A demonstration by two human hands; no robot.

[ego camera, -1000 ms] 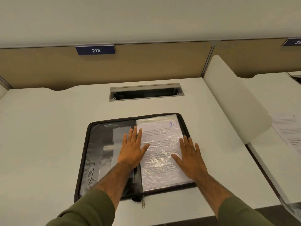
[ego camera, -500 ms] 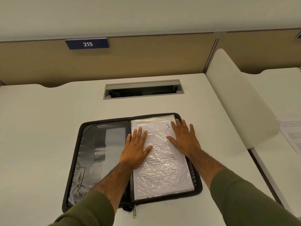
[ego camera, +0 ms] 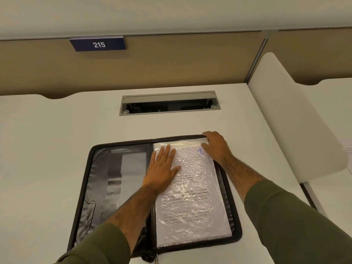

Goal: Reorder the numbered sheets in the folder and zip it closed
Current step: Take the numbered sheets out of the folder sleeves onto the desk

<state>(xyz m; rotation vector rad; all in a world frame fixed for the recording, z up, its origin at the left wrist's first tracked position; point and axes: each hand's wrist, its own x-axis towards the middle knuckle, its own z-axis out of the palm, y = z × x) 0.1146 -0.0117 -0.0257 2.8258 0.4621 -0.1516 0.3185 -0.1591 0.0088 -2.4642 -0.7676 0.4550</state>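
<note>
The black folder (ego camera: 99,187) lies open on the white desk (ego camera: 47,149), at 6 o'clock from the cable slot (ego camera: 169,103). Sleeved sheets (ego camera: 192,206), the top one marked 1, fill its 3 o'clock half. The left hand (ego camera: 162,168) presses flat on them; the right hand (ego camera: 215,147) curls its fingers over the folder's 1 o'clock corner.

Sign (ego camera: 98,44) reads 215; top sheet (ego camera: 190,187) bears 1.

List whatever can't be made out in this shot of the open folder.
- Sheets below the top sheet: head view, covered by it, so their numbers are unseen.
- Top sheet's print: head view, glare on the crinkled plastic sleeve, and too small to read.
- Zip pull: head view, cut off by the bottom edge.
- Right hand: head view, its fingertips curl at the far corner of the folder; whether they grip anything cannot be told.
</note>
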